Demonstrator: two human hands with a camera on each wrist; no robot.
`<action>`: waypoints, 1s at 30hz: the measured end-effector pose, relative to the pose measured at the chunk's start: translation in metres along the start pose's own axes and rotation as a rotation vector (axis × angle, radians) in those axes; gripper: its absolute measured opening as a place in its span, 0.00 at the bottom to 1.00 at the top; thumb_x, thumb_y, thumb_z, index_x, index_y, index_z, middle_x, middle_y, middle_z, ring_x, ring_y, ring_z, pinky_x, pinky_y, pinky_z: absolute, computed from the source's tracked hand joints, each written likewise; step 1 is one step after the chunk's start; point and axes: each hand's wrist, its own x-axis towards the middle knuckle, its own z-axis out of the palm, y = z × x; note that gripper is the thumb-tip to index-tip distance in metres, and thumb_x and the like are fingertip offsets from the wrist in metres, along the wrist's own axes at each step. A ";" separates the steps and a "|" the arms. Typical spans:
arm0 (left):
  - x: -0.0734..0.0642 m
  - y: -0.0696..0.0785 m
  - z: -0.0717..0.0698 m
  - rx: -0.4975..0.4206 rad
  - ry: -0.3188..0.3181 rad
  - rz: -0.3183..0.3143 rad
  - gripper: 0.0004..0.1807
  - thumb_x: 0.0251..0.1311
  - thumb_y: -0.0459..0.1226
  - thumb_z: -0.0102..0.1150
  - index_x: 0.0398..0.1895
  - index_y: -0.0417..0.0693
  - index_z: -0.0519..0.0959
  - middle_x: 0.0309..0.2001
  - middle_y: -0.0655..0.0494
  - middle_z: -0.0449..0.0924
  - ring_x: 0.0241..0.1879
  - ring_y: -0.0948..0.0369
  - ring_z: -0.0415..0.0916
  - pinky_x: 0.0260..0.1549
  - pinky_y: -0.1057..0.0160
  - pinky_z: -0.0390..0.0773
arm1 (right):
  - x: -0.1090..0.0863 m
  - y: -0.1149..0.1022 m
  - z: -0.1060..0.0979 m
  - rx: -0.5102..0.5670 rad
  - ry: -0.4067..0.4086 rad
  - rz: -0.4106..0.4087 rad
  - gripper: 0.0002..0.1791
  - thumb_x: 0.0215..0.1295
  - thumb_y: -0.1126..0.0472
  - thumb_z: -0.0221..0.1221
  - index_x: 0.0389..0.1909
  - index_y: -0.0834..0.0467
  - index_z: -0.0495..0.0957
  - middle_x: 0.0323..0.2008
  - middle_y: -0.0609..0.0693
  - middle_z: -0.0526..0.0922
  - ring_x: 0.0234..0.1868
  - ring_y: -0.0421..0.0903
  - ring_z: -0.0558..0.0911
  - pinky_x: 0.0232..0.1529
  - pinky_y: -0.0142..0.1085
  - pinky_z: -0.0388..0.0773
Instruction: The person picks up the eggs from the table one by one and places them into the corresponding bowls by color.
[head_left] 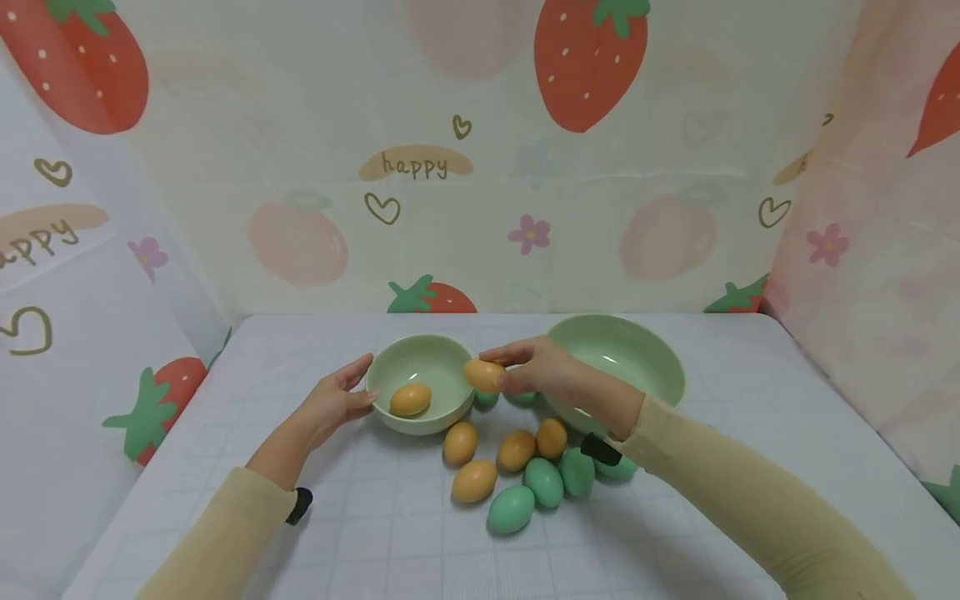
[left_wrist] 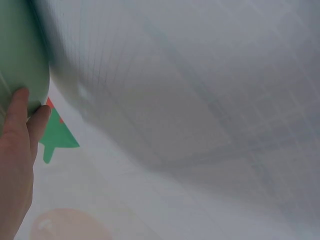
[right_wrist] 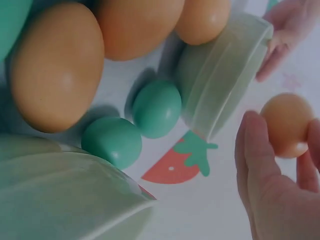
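One white-covered table under everything. Large green bowl sits right of the small green bowl. Left hand is at the small green bowl's left side — thumb spread from the fingers, fingertips touching its outer wall. Right hand is near its right rim — thumb and fingers pinching an orange egg. Second orange egg lies inside it. Four loose orange eggs and several green eggs lie to its right and front-right.
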 end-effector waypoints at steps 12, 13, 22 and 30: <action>-0.001 0.000 0.000 0.008 -0.012 0.017 0.41 0.68 0.26 0.51 0.78 0.43 0.42 0.77 0.44 0.33 0.72 0.47 0.49 0.60 0.59 0.71 | 0.017 -0.007 0.004 -0.018 -0.103 -0.005 0.24 0.62 0.75 0.58 0.60 0.65 0.75 0.52 0.57 0.81 0.39 0.43 0.80 0.48 0.37 0.80; -0.001 0.000 0.000 0.009 -0.015 0.019 0.41 0.68 0.26 0.51 0.78 0.43 0.42 0.77 0.44 0.33 0.72 0.47 0.49 0.60 0.58 0.71 | 0.019 -0.008 0.005 -0.025 -0.112 -0.008 0.24 0.62 0.75 0.58 0.60 0.65 0.75 0.53 0.57 0.80 0.40 0.43 0.80 0.48 0.37 0.80; -0.001 -0.002 0.001 0.006 -0.008 0.013 0.41 0.68 0.26 0.51 0.78 0.43 0.42 0.77 0.45 0.34 0.72 0.47 0.50 0.61 0.57 0.69 | 0.034 -0.011 0.011 -0.040 -0.171 0.017 0.23 0.63 0.75 0.58 0.60 0.64 0.76 0.59 0.57 0.76 0.49 0.45 0.79 0.52 0.38 0.79; 0.003 -0.002 0.000 0.009 -0.002 0.009 0.40 0.68 0.26 0.50 0.78 0.44 0.42 0.77 0.45 0.34 0.72 0.47 0.49 0.61 0.56 0.69 | 0.050 -0.014 0.014 -0.124 -0.214 0.020 0.23 0.62 0.76 0.58 0.58 0.62 0.78 0.59 0.56 0.75 0.52 0.45 0.77 0.51 0.37 0.79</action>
